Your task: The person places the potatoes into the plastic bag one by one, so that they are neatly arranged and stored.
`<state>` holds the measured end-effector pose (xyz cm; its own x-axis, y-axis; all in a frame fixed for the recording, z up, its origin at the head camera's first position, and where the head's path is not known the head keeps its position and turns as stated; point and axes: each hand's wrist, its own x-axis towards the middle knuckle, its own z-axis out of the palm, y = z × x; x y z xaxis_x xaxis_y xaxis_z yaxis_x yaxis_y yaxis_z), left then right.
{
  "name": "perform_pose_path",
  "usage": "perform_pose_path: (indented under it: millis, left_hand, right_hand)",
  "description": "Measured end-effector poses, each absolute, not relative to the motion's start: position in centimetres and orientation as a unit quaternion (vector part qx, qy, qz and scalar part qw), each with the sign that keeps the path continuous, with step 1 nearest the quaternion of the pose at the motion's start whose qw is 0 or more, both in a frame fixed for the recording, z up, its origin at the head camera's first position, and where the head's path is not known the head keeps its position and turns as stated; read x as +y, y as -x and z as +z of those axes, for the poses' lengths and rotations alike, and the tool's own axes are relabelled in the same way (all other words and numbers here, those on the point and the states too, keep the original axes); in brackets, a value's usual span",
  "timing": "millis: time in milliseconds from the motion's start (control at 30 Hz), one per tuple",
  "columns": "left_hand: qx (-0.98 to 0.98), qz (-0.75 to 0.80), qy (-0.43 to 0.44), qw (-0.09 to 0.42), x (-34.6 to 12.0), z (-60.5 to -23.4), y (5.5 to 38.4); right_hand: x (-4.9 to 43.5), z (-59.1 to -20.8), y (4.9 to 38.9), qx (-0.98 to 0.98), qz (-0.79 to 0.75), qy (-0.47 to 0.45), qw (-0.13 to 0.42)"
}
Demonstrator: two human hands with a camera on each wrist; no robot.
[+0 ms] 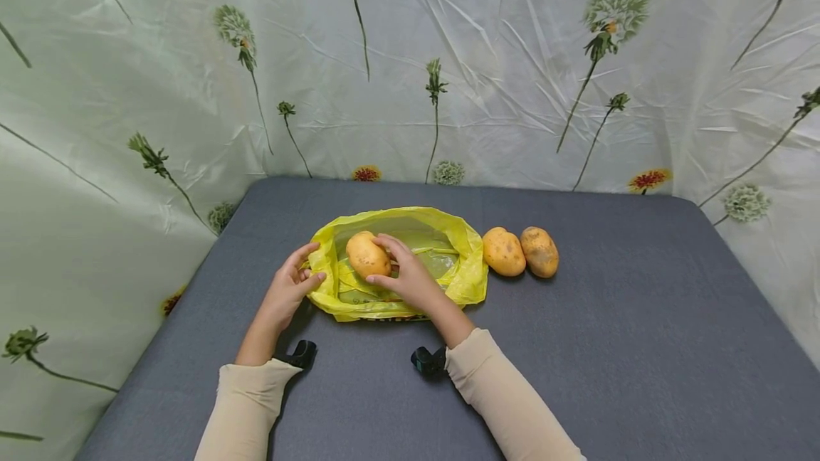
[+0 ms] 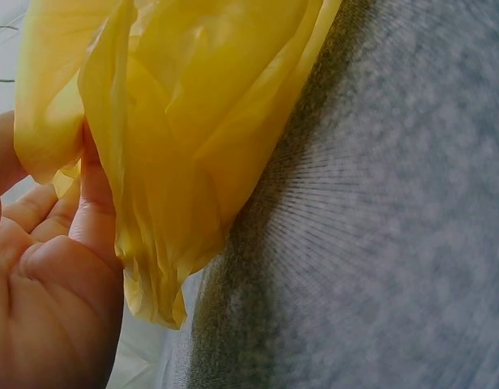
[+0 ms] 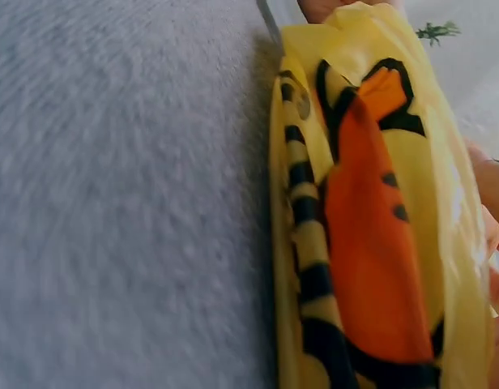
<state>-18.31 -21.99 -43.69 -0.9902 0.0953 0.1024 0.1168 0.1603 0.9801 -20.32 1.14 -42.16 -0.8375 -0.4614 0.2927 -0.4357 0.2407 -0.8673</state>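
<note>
Cream sleeves [image 1: 509, 400] lead to the left hand [image 1: 285, 292] pinching a yellow plastic bag [image 1: 470, 277] and the right hand [image 1: 413, 279] holding a potato [image 1: 367, 255] between them.

A person's left hand [image 1: 285, 294] pinches the left rim of an open yellow plastic bag [image 1: 472, 282] on a dark grey table [image 1: 615, 361], while the right hand [image 1: 413, 277] grips a potato [image 1: 366, 255] at its mouth. Two more potatoes [image 1: 504, 252] lie side by side just right of the bag, before a pale flower-printed sheet [image 1: 512, 70].
</note>
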Motion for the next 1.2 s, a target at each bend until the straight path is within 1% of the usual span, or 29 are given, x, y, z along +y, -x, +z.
perform_pose_path:
  millis: [333, 600, 900, 1200]
  left_hand:
    - [-0.758, -0.648, 0.082, 0.004, -22.0, -43.5, 18.3]
    - [-0.765, -0.639, 0.081, 0.0, -22.0, -43.5, 18.2]
    - [-0.766, -0.637, 0.085, 0.001, -21.9, -43.4, 18.2]
    - [-0.764, -0.64, 0.084, 0.001, -21.9, -43.4, 18.2]
  right_hand:
    - [-0.4, -43.2, 20.6, 0.821, -0.493, 0.288, 0.023]
    - [-1.1, -43.4, 20.5, 0.84, -0.451, 0.3, 0.039]
    - [-1.1, -43.0, 20.2, 0.848, -0.434, 0.3, 0.043]
    - [-0.6, -42.4, 20.1, 0.839, -0.453, 0.302, 0.023]
